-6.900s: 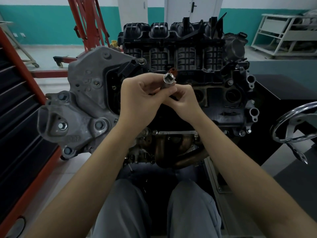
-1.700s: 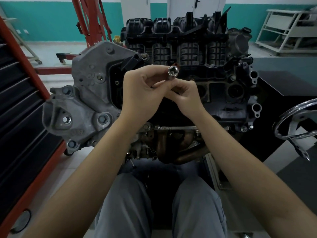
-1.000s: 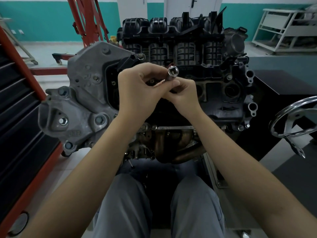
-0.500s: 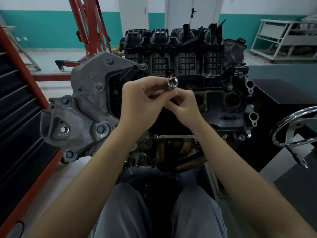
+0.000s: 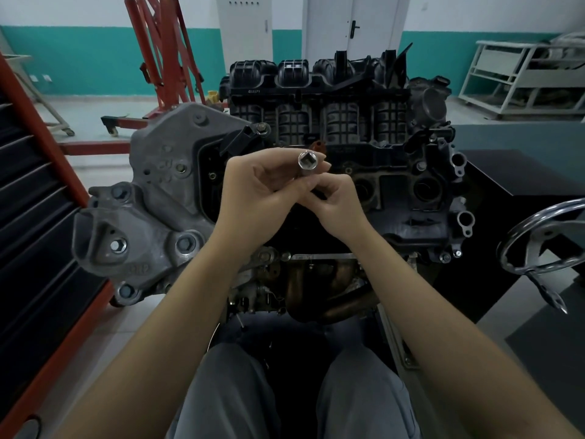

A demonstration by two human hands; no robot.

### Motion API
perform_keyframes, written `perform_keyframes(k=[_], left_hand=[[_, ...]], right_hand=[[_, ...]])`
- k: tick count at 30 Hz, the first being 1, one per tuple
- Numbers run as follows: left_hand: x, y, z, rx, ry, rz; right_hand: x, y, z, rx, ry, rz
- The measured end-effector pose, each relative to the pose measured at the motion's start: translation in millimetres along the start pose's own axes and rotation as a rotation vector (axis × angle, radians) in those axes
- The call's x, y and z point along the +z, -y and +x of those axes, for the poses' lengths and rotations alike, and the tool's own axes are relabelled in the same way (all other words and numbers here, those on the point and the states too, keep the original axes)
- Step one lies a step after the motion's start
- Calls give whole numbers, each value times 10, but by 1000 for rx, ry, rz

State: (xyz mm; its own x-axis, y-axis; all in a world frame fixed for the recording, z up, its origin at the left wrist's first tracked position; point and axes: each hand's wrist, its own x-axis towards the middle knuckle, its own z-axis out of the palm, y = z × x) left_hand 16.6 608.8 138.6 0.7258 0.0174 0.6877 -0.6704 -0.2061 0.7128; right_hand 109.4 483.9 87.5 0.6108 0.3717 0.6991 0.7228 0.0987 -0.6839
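Step — socket (image 5: 306,163) gripped in left hand (image 5: 256,198), lower end pinched by fingers (image 5: 329,185) of right hand (image 5: 342,207) | Next — steady twisting likely needed.

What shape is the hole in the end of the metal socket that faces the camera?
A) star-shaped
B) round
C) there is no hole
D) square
D: the socket is held with its end turned toward the camera, and a square hole shows inside the round rim.
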Motion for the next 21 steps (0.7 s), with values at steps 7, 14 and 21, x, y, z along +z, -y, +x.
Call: perform_keyframes(k=[7,14,21], left_hand=[[20,-27,-5,7,-114,184],[-13,-16,-14,-15,15,32],[36,-11,-28,31,-92,103]], right_hand=[[0,-13,1,-19,-49,19],[6,15,-9,2,-41,2],[-23,17,-12,-10,0,26]])
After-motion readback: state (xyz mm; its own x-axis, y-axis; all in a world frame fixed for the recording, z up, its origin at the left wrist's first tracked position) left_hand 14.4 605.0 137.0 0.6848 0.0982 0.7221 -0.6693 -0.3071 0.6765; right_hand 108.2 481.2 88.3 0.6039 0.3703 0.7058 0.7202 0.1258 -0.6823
